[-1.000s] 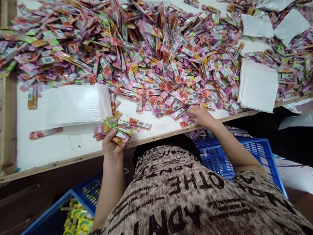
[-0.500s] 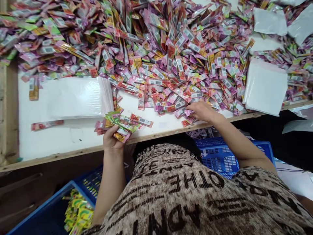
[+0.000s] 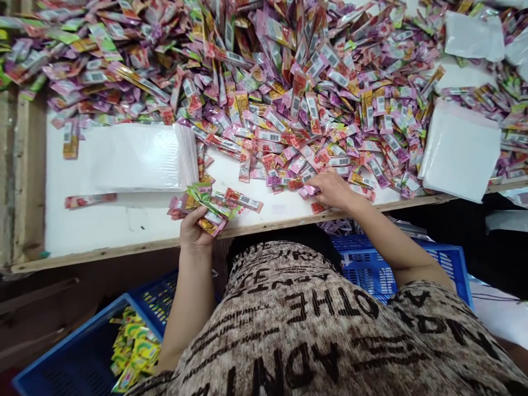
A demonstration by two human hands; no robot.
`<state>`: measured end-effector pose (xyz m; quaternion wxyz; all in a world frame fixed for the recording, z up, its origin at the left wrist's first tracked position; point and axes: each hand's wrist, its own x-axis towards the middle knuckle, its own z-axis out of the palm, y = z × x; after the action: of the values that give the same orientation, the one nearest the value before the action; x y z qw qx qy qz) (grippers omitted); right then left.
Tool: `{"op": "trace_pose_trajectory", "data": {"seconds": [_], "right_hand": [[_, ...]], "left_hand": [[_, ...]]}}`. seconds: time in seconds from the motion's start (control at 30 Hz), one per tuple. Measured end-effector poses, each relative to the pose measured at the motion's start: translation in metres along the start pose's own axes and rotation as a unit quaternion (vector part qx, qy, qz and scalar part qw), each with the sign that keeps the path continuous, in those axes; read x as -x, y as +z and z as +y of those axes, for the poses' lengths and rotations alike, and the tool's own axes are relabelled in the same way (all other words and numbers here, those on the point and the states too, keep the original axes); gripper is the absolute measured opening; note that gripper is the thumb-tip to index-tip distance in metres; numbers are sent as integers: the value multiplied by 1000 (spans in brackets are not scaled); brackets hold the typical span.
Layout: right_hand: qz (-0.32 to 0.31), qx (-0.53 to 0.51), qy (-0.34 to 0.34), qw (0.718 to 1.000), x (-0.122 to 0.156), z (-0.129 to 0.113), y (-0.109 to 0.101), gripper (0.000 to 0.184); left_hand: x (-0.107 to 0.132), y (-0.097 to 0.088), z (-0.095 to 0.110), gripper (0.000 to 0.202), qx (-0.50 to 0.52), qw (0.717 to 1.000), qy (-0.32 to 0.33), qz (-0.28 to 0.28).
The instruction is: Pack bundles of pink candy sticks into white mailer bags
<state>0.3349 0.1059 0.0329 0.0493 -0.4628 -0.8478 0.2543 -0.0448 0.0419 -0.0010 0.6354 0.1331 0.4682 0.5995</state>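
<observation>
My left hand (image 3: 197,226) is closed around a bunch of small stick packets (image 3: 212,214), with green, pink, orange and purple wrappers fanning out above the table's front edge. A red packet with a barcode (image 3: 244,200) lies against the bunch. To the right, my right hand (image 3: 331,190) is closed at the near edge of the big packet heap (image 3: 284,132). Pinched at its fingertips is a pink-purple packet (image 3: 308,191); whether there is more than one I cannot tell. Just below it a red packet (image 3: 317,208) lies on the table.
A stack of clear plastic bags (image 3: 140,159) lies on the white table (image 3: 103,231) at left; another bag stack (image 3: 462,148) rests at right. A wooden rim (image 3: 136,249) edges the table. Below stand blue crates, one (image 3: 74,344) holding yellow packets (image 3: 136,349).
My right hand has drawn slightly left at the heap's edge, with the pink-purple packet in its fingertips. My left hand keeps its bunch. The whole view has shifted a little.
</observation>
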Motion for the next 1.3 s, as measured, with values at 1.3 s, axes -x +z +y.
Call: {"op": "trace_pose_trajectory", "data": {"seconds": [1.3], "right_hand": [[190, -438, 10, 878, -41, -141, 47, 50]], "left_hand": [[45, 86, -39, 63, -176, 966, 23, -185]]}}
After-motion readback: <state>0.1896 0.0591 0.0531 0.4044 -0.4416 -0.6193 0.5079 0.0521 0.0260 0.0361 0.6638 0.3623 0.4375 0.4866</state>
